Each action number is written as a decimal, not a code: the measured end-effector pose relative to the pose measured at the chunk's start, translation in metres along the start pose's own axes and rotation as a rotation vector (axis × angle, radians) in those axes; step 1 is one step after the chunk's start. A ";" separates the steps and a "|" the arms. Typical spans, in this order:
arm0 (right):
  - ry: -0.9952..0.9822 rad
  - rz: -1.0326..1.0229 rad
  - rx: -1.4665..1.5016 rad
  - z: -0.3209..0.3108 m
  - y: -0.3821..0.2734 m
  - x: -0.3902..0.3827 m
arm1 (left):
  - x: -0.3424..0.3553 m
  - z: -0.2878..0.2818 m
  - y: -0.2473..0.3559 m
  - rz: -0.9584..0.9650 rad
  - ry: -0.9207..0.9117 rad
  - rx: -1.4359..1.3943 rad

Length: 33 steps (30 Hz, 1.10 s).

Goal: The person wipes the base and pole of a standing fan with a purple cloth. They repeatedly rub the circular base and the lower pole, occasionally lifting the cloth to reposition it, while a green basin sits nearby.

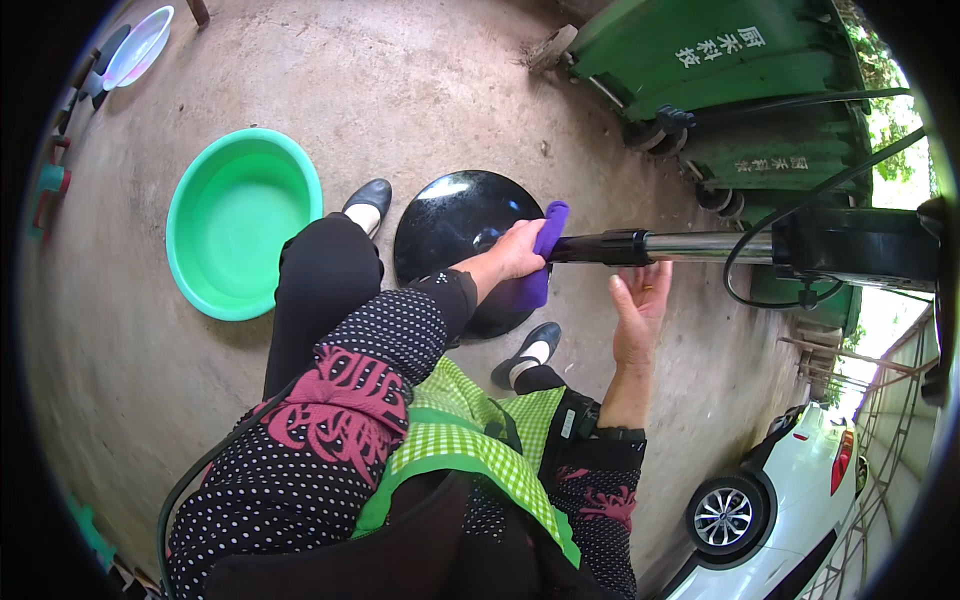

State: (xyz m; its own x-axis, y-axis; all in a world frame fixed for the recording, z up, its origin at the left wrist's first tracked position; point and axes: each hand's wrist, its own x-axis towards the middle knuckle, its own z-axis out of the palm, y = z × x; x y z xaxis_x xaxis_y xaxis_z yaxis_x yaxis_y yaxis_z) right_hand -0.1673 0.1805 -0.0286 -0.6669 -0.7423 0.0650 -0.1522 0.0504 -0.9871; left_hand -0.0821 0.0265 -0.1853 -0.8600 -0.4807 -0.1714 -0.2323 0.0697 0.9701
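A stand like that of a pedestal fan has a round black base [455, 215], a black and chrome pole [690, 246] and a black housing [855, 250] at the right. Low on the pole, just above the base, a purple cloth [533, 290] is wrapped. My left hand [515, 252] is closed on that cloth and presses it against the pole. Farther along, beside the chrome section, my right hand [640, 312] has its fingers stretched out and holds nothing. Its fingertips come close to the pole; whether they touch it I cannot tell.
A green basin [240, 225] stands on the concrete floor to the left. Green wheeled bins [720, 60] line the upper right. A black cable [735, 280] loops around the housing. A white car [790, 500] is parked at the lower right, and a pale bowl [138, 48] lies far left.
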 end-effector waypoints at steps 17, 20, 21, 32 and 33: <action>0.022 0.041 0.091 -0.009 0.015 0.005 | 0.018 -0.030 0.084 0.352 -0.183 0.270; 0.007 0.059 0.020 -0.010 0.016 0.003 | 0.017 -0.016 0.033 0.279 -0.110 0.297; 0.025 0.069 -0.050 -0.010 0.017 0.002 | 0.016 -0.012 0.016 0.243 -0.082 0.297; 0.084 -0.039 -0.123 -0.011 0.027 0.009 | -0.003 0.026 -0.094 -0.377 0.049 0.289; 0.070 -0.046 -0.145 -0.013 0.028 0.009 | -0.003 0.030 -0.098 -0.386 0.086 0.206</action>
State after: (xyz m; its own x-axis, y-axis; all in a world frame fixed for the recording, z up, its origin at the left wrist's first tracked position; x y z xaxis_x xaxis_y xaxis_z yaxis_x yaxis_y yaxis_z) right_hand -0.1872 0.1836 -0.0539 -0.7050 -0.6981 0.1249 -0.2841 0.1166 -0.9517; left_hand -0.0702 0.0475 -0.2851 -0.6535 -0.5758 -0.4913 -0.6223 0.0391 0.7818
